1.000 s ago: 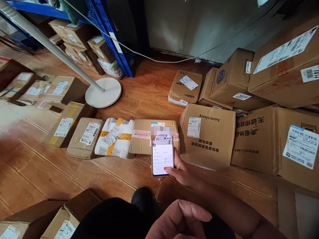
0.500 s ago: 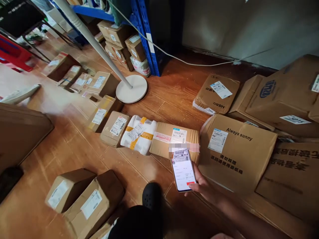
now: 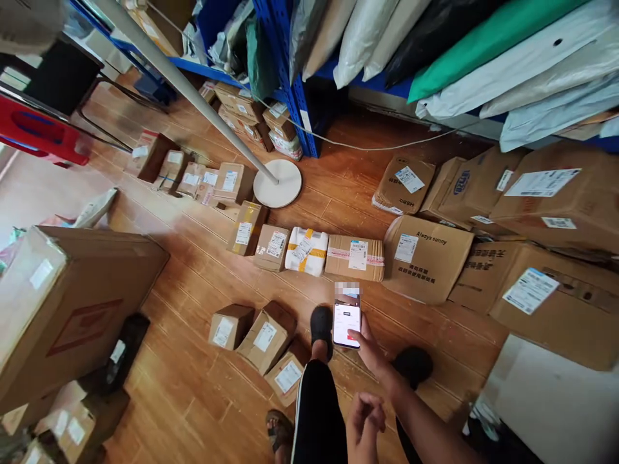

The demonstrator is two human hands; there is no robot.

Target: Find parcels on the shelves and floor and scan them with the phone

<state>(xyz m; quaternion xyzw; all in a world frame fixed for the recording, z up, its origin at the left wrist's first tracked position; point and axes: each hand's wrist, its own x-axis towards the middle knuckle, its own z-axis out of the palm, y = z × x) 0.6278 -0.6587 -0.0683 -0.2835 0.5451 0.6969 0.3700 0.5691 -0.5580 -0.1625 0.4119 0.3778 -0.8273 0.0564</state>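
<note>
A smartphone with a lit white screen and a red button is held upright in my right hand. My right thumb rests on the screen near the red button. Just beyond the phone lies a taped carton with a white label, beside a white parcel crossed with yellow tape. Below my right forearm is my left hand, its fingers curled in, with nothing visible in them. It touches neither the phone nor any box.
Labelled cartons run in rows, including a large "Always sunny" box. Three small boxes lie left of my leg. A white pole base stands behind. Blue shelving holds bagged parcels. A sandalled foot shows below.
The view has pulled back, bringing the bagged parcels on the shelf and both my legs into sight. The phone screen shows different content. My left hand has come into clear view.
</note>
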